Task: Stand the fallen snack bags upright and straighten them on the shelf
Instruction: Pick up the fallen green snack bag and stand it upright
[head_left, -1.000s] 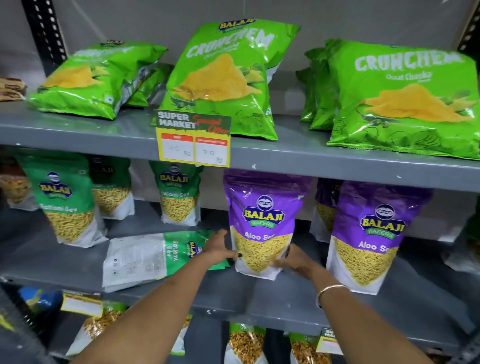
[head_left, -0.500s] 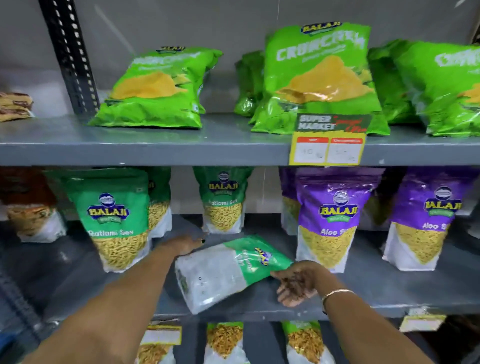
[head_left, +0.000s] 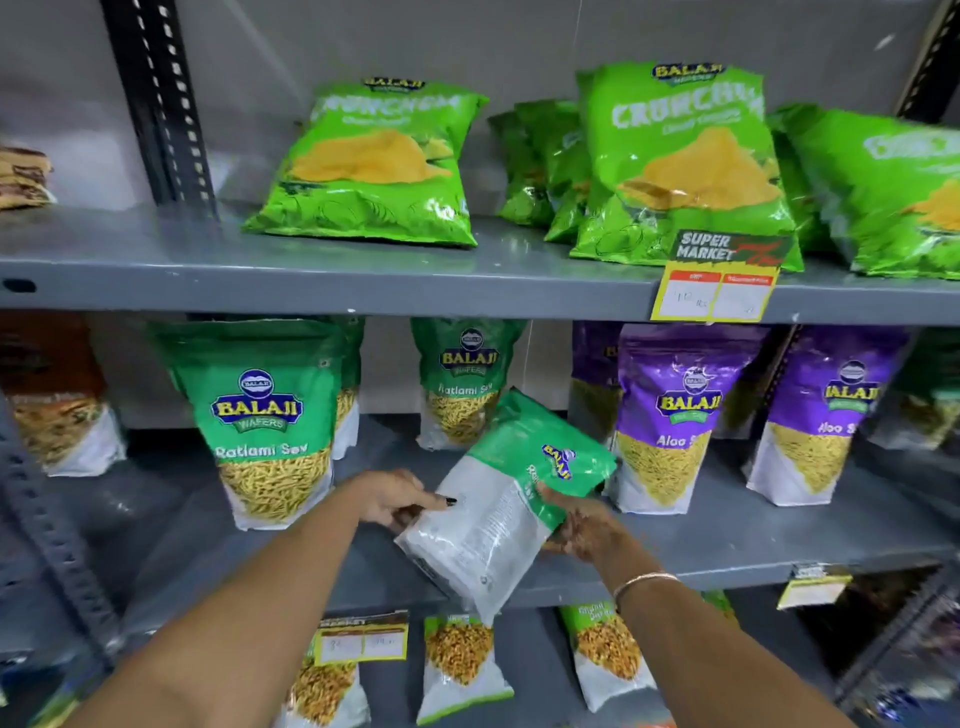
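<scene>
My left hand (head_left: 396, 500) pinches the white lower part of the Ratlami Sev bag (head_left: 506, 499), fingers closed on its left side. My right hand (head_left: 582, 525) grips its right edge from beneath. The bag tilts, back facing me, green top leaning right, its bottom corner past the front edge of the middle shelf (head_left: 727, 545), between an upright green bag (head_left: 270, 415) and a purple Aloo Sev bag (head_left: 670, 415).

The green bag (head_left: 511, 499) is coming up off the middle shelf (head_left: 727, 540). It was lying flat; now it is tilting up. The left hand (head_left: 397, 499) and right hand (head_left: 584, 525) are now holding its two sides.
</scene>
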